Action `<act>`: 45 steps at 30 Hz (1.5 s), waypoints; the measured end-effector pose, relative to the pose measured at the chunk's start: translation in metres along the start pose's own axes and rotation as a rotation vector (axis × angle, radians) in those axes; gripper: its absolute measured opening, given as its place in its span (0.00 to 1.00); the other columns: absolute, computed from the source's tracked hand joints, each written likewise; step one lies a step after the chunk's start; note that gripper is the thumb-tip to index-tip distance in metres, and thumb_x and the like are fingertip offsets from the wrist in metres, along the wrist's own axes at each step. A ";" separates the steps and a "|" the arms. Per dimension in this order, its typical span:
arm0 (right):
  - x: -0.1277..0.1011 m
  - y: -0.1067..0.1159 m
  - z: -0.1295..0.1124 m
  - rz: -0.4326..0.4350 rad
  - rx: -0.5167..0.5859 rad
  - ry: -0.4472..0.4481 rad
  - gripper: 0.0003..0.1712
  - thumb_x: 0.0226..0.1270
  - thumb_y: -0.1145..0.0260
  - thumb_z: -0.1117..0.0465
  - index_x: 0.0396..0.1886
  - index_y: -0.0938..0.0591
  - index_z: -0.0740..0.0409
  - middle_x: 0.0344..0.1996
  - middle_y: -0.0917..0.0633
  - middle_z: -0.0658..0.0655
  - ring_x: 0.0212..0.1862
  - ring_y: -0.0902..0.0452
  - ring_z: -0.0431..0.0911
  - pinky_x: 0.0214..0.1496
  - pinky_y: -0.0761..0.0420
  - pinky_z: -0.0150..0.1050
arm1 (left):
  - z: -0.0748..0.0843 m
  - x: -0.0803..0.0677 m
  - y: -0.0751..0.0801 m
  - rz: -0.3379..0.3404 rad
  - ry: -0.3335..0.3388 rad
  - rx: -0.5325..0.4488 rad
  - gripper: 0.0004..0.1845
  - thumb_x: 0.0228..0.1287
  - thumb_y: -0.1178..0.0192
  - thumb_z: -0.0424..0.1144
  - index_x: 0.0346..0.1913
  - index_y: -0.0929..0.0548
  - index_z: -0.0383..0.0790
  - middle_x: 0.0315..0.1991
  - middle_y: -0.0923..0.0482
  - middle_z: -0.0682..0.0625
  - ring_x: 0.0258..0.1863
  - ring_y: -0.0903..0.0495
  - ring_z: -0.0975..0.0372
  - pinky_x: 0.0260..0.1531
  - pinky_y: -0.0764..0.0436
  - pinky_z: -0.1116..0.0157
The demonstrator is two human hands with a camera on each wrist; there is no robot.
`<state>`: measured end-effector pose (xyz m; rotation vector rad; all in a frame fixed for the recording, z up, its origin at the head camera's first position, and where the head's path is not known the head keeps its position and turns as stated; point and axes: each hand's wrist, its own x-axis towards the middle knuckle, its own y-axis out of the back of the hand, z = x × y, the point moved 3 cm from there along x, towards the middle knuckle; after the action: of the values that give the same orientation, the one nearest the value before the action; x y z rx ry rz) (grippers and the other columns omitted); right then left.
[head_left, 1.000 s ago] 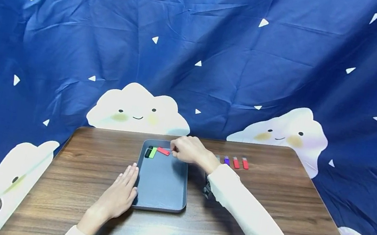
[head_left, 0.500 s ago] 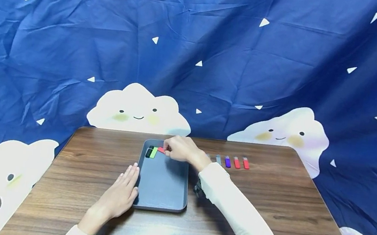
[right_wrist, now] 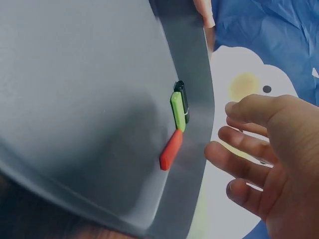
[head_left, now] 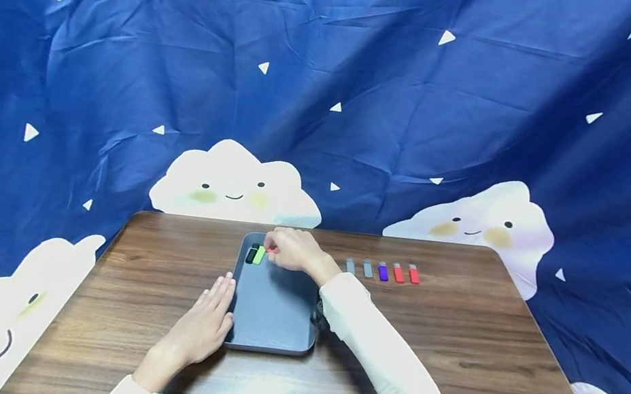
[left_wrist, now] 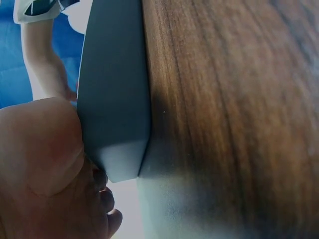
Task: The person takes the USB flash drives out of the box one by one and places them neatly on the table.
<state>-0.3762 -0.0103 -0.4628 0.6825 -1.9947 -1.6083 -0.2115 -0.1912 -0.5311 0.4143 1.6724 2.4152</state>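
Red flat oblong plastic stick (right_wrist: 171, 150), lying aslant in the shallow grey rectangular tray (head_left: 272, 314), by the far wall toward the far left corner, one end touching or just beside the bright green plastic stick (right_wrist: 177, 112); cannot tell which. By looks, light, stiff and smooth, hardly fragile, but likely to skid if pushed at one end. Best taken from above by both long edges near the middle, thumb opposite forefinger, clear of the green one. On the right hand (right_wrist: 279, 144), fingers loosely bent and parted, with nothing between in the right wrist view; partly covering the red stick in the head view. On the left hand (head_left: 202, 324), fingers straight along the tray's left side, gripping nothing. By count, one tray; inside, one black plastic stick (right_wrist: 185, 103), one green, one red; in a row on the brown wood-grain table (head_left: 466, 338) to the right, two grey plastic sticks (head_left: 350, 266), one blue-violet plastic stick (head_left: 383, 272), two further red plastic sticks (head_left: 414, 275).
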 end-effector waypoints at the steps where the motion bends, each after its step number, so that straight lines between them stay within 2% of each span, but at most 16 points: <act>1: 0.001 -0.001 0.000 -0.001 0.000 -0.006 0.13 0.74 0.32 0.54 0.55 0.12 0.47 0.50 0.14 0.48 0.43 0.20 0.43 0.48 0.15 0.43 | 0.000 0.000 0.000 0.002 -0.002 -0.003 0.33 0.82 0.51 0.37 0.82 0.43 0.23 0.85 0.48 0.31 0.85 0.46 0.39 0.82 0.39 0.39; 4: 0.004 -0.006 0.000 -0.002 0.019 -0.020 0.16 0.75 0.32 0.54 0.59 0.13 0.48 0.54 0.14 0.49 0.44 0.19 0.44 0.50 0.14 0.44 | -0.001 0.000 -0.001 0.026 -0.022 -0.015 0.33 0.82 0.52 0.37 0.81 0.42 0.22 0.84 0.47 0.30 0.84 0.45 0.38 0.81 0.39 0.38; 8: 0.008 -0.012 -0.001 -0.006 0.047 -0.029 0.19 0.75 0.31 0.55 0.62 0.14 0.50 0.56 0.14 0.50 0.44 0.20 0.46 0.48 0.15 0.44 | -0.004 0.002 -0.003 0.021 -0.022 -0.011 0.33 0.82 0.52 0.38 0.82 0.43 0.23 0.85 0.47 0.31 0.85 0.46 0.39 0.82 0.40 0.39; 17: 0.013 -0.020 -0.002 -0.036 0.060 -0.061 0.21 0.77 0.31 0.51 0.65 0.17 0.50 0.55 0.16 0.52 0.41 0.22 0.45 0.44 0.19 0.42 | -0.001 0.003 0.002 -0.028 0.007 -0.005 0.33 0.83 0.53 0.37 0.82 0.44 0.24 0.85 0.49 0.32 0.86 0.48 0.41 0.83 0.42 0.40; 22: 0.015 -0.025 -0.005 -0.045 0.058 -0.066 0.22 0.77 0.32 0.50 0.65 0.16 0.51 0.52 0.16 0.52 0.40 0.23 0.45 0.43 0.21 0.40 | -0.003 0.003 0.001 -0.012 0.000 -0.020 0.33 0.82 0.53 0.36 0.82 0.44 0.23 0.85 0.47 0.31 0.85 0.46 0.39 0.82 0.40 0.38; 27: 0.018 -0.035 -0.005 -0.047 0.058 -0.097 0.24 0.77 0.32 0.48 0.67 0.17 0.51 0.56 0.17 0.50 0.43 0.22 0.44 0.47 0.19 0.41 | -0.003 0.002 -0.001 0.008 -0.013 -0.025 0.33 0.81 0.53 0.36 0.81 0.43 0.22 0.84 0.46 0.30 0.84 0.45 0.38 0.81 0.39 0.37; 34: 0.022 -0.044 -0.005 -0.069 0.052 -0.135 0.27 0.78 0.32 0.46 0.70 0.19 0.52 0.63 0.19 0.51 0.46 0.21 0.45 0.53 0.16 0.44 | -0.002 0.003 -0.002 -0.048 0.021 0.008 0.34 0.84 0.54 0.38 0.83 0.46 0.25 0.86 0.51 0.33 0.86 0.49 0.42 0.84 0.42 0.41; 45: 0.022 -0.055 -0.003 -0.097 0.007 -0.156 0.29 0.78 0.34 0.43 0.73 0.21 0.47 0.71 0.22 0.51 0.57 0.17 0.48 0.61 0.15 0.47 | -0.001 0.002 -0.002 -0.049 0.029 0.004 0.33 0.85 0.54 0.38 0.83 0.46 0.25 0.86 0.51 0.34 0.86 0.50 0.43 0.84 0.43 0.42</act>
<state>-0.3868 -0.0372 -0.5146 0.6848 -2.1068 -1.7601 -0.2134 -0.1910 -0.5330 0.3367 1.6785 2.3943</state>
